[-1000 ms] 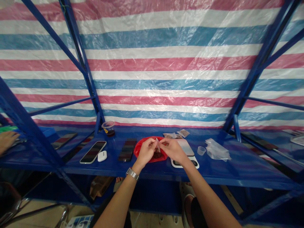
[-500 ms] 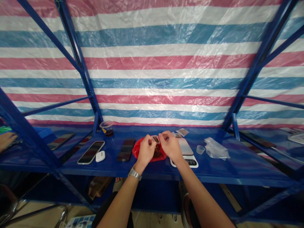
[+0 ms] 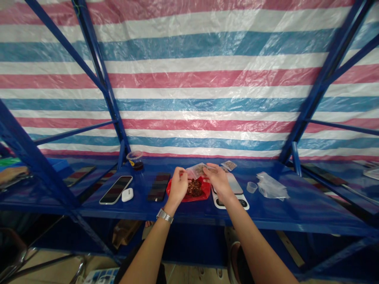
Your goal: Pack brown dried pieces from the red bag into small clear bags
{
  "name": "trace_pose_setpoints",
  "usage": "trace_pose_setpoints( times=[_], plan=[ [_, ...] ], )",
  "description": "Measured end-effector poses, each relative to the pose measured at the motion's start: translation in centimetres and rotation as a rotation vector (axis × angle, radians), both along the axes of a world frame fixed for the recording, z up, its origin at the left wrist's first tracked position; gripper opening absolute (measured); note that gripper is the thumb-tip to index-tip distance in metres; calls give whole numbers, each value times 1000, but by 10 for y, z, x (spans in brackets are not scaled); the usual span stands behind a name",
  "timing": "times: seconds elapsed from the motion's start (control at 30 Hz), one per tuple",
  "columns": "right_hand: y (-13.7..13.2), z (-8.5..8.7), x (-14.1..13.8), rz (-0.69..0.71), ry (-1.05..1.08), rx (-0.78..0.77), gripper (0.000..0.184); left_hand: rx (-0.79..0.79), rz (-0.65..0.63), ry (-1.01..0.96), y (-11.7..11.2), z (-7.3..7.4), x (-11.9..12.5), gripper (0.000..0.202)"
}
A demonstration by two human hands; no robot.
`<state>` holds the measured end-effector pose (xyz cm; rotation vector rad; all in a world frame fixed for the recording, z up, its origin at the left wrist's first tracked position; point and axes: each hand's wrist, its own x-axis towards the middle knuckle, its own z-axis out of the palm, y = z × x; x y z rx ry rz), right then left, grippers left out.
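Observation:
Both hands work above a red plastic bag (image 3: 204, 188) lying open on the blue shelf, with a heap of dark brown pieces (image 3: 194, 188) inside it. A flat, pale pink packet (image 3: 197, 170) hangs above the bag's far edge. My right hand (image 3: 217, 181) pinches the packet's right end between its fingertips. My left hand (image 3: 177, 187), with a metal wristwatch (image 3: 164, 215), is curled close to the packet's left end; its fingers hide whether they grip anything. A white digital scale (image 3: 229, 193) sits just under my right hand.
A blue steel shelf (image 3: 266, 215) carries a smartphone (image 3: 115, 189), a white earbud case (image 3: 127, 194), a dark phone (image 3: 159, 186), a cup of dark liquid (image 3: 135, 160), a small plastic cup (image 3: 251, 187), and clear bags (image 3: 271, 186). A co-worker's hand (image 3: 12, 174) rests far left.
My hands have moved apart, and the pale packet now shows spread out above the bag's far edge. The dark pieces in the red bag are more exposed than before.

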<state>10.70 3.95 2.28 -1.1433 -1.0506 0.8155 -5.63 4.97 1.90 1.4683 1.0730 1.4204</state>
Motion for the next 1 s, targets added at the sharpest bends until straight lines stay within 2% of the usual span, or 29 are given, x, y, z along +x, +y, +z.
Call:
trace_pose_setpoints(
  times=[0.03,0.1,0.2,0.27,0.4,0.5,0.8,1.0],
  plan=[
    [1,0,0,-79,-52,42,44,41,59,51,-1,-1,-2,9],
    [2,1,-1,-184,-170,127,41,172,92,192,-6,-3,-4,35],
    [-2,4,-8,-163,-285,200,35,318,29,429,-14,-7,-2,70],
    [-5,6,-14,-109,-341,213,34,314,21,519,-15,-11,0,79],
    [-10,8,-22,-37,-461,225,33,283,78,621,-10,-16,2,69],
    [-12,11,-24,-38,-481,240,30,313,99,657,-7,-16,2,62],
    [-15,17,-19,-60,-458,271,33,361,105,556,-7,-17,2,70],
    [-16,15,-14,-29,-452,304,35,323,73,527,-7,-14,1,71]
  ],
)
